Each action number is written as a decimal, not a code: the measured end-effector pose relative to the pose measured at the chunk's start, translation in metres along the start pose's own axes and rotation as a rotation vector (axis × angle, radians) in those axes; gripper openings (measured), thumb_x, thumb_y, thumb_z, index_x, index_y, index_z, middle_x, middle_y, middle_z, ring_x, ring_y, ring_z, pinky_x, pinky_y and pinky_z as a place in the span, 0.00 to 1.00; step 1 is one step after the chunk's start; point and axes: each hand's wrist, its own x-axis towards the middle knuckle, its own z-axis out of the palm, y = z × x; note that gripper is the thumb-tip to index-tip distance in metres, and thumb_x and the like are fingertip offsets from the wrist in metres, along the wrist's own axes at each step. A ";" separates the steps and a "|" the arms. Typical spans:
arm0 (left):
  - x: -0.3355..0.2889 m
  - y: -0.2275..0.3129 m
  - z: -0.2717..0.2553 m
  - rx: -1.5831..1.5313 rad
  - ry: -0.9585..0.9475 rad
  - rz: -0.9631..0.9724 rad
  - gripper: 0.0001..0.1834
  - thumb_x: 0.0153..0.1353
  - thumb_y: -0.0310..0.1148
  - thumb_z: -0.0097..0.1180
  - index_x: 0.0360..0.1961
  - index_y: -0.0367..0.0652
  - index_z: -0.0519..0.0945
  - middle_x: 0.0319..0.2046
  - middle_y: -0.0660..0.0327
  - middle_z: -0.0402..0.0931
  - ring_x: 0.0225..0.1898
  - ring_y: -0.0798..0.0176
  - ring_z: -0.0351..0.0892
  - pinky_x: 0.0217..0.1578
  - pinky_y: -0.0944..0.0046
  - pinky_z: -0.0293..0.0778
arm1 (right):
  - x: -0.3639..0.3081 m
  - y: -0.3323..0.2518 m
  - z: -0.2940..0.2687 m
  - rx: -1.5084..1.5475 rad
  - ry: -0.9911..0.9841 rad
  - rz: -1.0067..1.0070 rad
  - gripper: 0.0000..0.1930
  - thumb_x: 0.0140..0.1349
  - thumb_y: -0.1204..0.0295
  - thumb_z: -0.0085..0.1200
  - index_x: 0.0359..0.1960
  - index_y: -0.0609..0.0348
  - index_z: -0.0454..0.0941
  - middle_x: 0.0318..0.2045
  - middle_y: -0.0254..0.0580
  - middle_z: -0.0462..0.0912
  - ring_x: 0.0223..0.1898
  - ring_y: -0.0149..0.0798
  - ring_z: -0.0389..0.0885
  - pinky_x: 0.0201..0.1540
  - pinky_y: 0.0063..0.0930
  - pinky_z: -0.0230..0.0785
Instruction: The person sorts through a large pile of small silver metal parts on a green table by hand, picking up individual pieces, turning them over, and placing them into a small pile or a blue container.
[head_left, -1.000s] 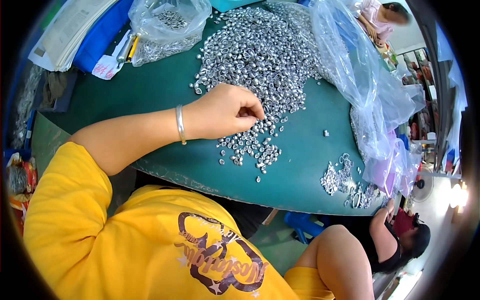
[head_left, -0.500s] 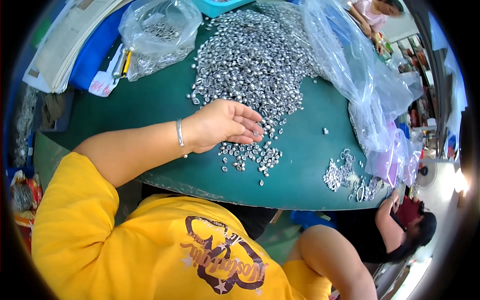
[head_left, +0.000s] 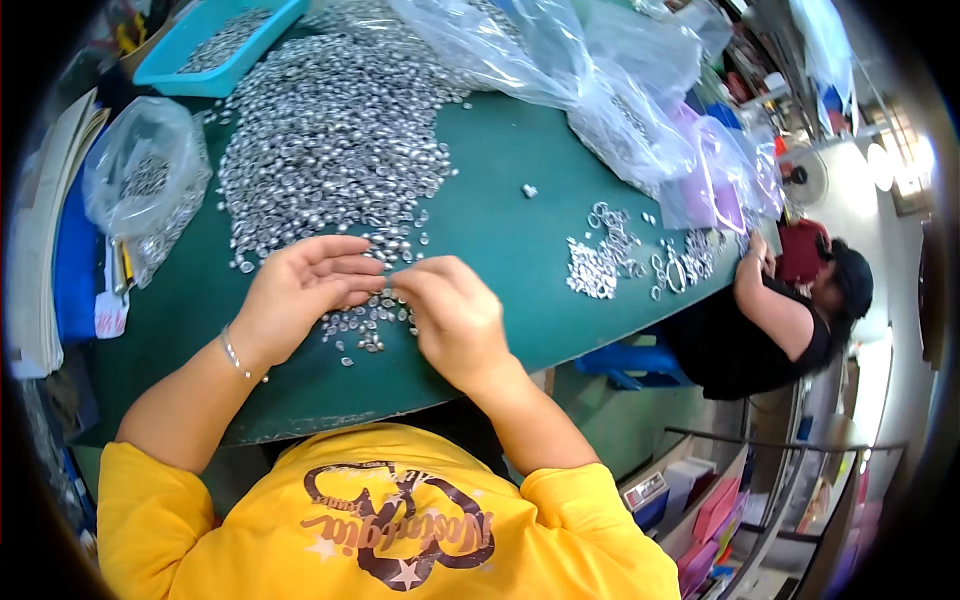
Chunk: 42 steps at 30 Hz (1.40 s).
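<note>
A large heap of small, shiny silver metal pieces (head_left: 330,140), rounded and hollow-looking, covers the far left of the green table (head_left: 510,270). At its near edge my left hand (head_left: 315,292) lies with fingers stretched out, palm turned inward; a bracelet circles that wrist. My right hand (head_left: 452,315) meets those fingertips, thumb and fingers pinched together. Whatever sits in the pinch is too small to make out. Just below both hands lies a small scatter of the same pieces (head_left: 372,338), partly covered by the fingers.
A blue tray (head_left: 240,72) and an open plastic bag (head_left: 140,180) of pieces stand at the left. Clear plastic sheeting (head_left: 590,90) lies along the far side. Smaller silver piles (head_left: 592,272) lie to the right, near a seated person in black (head_left: 770,310).
My right hand has risen from beside my knee to the left hand's fingertips. The view has swung to the right, so the heap now appears further left.
</note>
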 end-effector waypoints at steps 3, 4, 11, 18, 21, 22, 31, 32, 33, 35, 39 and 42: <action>-0.008 -0.010 0.002 0.287 0.011 0.295 0.14 0.57 0.16 0.43 0.45 0.33 0.71 0.39 0.53 0.75 0.41 0.63 0.77 0.42 0.69 0.73 | -0.019 0.028 -0.042 -0.250 0.166 0.125 0.07 0.46 0.83 0.53 0.28 0.61 0.76 0.27 0.45 0.76 0.30 0.45 0.74 0.33 0.33 0.69; -0.010 -0.001 0.007 0.679 -0.008 0.400 0.12 0.54 0.16 0.47 0.40 0.34 0.75 0.39 0.53 0.76 0.40 0.61 0.78 0.43 0.67 0.72 | -0.030 0.046 -0.061 -0.369 0.227 0.205 0.06 0.47 0.83 0.53 0.28 0.61 0.76 0.27 0.45 0.77 0.31 0.45 0.74 0.34 0.33 0.68; -0.021 -0.002 0.012 1.357 -0.129 0.694 0.15 0.47 0.25 0.58 0.40 0.39 0.76 0.52 0.52 0.67 0.56 0.51 0.64 0.55 0.46 0.57 | -0.065 0.094 -0.108 -0.631 0.209 0.334 0.04 0.47 0.81 0.55 0.27 0.62 0.76 0.29 0.45 0.76 0.32 0.46 0.73 0.36 0.34 0.67; -0.020 -0.011 -0.001 1.400 -0.160 0.781 0.13 0.47 0.29 0.57 0.36 0.40 0.76 0.45 0.56 0.71 0.51 0.56 0.68 0.51 0.56 0.63 | 0.012 0.045 -0.041 -0.415 -0.073 0.049 0.06 0.45 0.83 0.53 0.27 0.61 0.74 0.26 0.43 0.74 0.30 0.47 0.72 0.33 0.36 0.65; -0.017 -0.013 -0.003 1.363 -0.139 0.803 0.12 0.46 0.29 0.56 0.35 0.39 0.76 0.44 0.56 0.71 0.49 0.56 0.69 0.49 0.57 0.63 | 0.038 0.046 -0.017 -0.284 -0.113 -0.018 0.08 0.44 0.83 0.53 0.28 0.60 0.75 0.26 0.42 0.74 0.30 0.47 0.72 0.33 0.36 0.64; -0.016 -0.014 -0.003 1.348 -0.133 0.810 0.12 0.46 0.28 0.56 0.34 0.39 0.76 0.44 0.56 0.71 0.49 0.56 0.69 0.49 0.57 0.64 | 0.044 0.044 -0.007 -0.226 -0.132 -0.057 0.08 0.45 0.83 0.52 0.29 0.60 0.76 0.27 0.42 0.74 0.30 0.47 0.72 0.34 0.36 0.65; -0.012 -0.018 -0.004 1.266 -0.125 0.790 0.09 0.47 0.27 0.52 0.31 0.40 0.76 0.41 0.56 0.71 0.47 0.56 0.69 0.49 0.57 0.63 | 0.061 0.041 0.024 -0.123 -0.223 -0.098 0.03 0.47 0.80 0.55 0.24 0.61 0.77 0.26 0.40 0.75 0.29 0.44 0.72 0.33 0.33 0.65; -0.011 -0.018 -0.003 1.267 -0.130 0.787 0.08 0.47 0.28 0.51 0.31 0.40 0.76 0.41 0.56 0.71 0.47 0.56 0.69 0.49 0.57 0.63 | 0.063 0.042 0.025 -0.149 -0.255 -0.091 0.03 0.46 0.80 0.55 0.24 0.61 0.77 0.26 0.39 0.75 0.29 0.43 0.72 0.33 0.33 0.65; -0.011 -0.018 -0.003 1.255 -0.132 0.789 0.08 0.47 0.28 0.51 0.31 0.40 0.76 0.41 0.56 0.71 0.47 0.56 0.69 0.49 0.57 0.63 | 0.064 0.042 0.027 -0.175 -0.287 -0.084 0.03 0.46 0.80 0.55 0.24 0.60 0.78 0.26 0.38 0.75 0.29 0.43 0.72 0.34 0.33 0.65; -0.012 -0.018 -0.004 1.241 -0.122 0.787 0.08 0.46 0.28 0.52 0.30 0.39 0.76 0.41 0.55 0.71 0.47 0.56 0.69 0.49 0.57 0.63 | 0.070 0.040 0.027 -0.250 -0.354 -0.099 0.03 0.46 0.79 0.56 0.24 0.58 0.78 0.25 0.35 0.75 0.30 0.42 0.72 0.36 0.33 0.64; -0.011 -0.020 -0.003 1.235 -0.084 0.845 0.07 0.44 0.30 0.52 0.25 0.40 0.76 0.36 0.57 0.71 0.45 0.57 0.68 0.49 0.58 0.62 | 0.076 0.034 0.027 -0.329 -0.388 -0.142 0.03 0.45 0.78 0.56 0.24 0.58 0.77 0.25 0.37 0.75 0.30 0.43 0.72 0.35 0.33 0.65; -0.010 -0.020 -0.004 1.226 -0.086 0.852 0.07 0.43 0.30 0.53 0.25 0.40 0.75 0.35 0.57 0.70 0.44 0.58 0.69 0.48 0.58 0.62 | 0.078 0.040 0.024 -0.217 -0.368 -0.079 0.03 0.45 0.78 0.56 0.24 0.60 0.76 0.26 0.40 0.75 0.31 0.45 0.73 0.35 0.36 0.66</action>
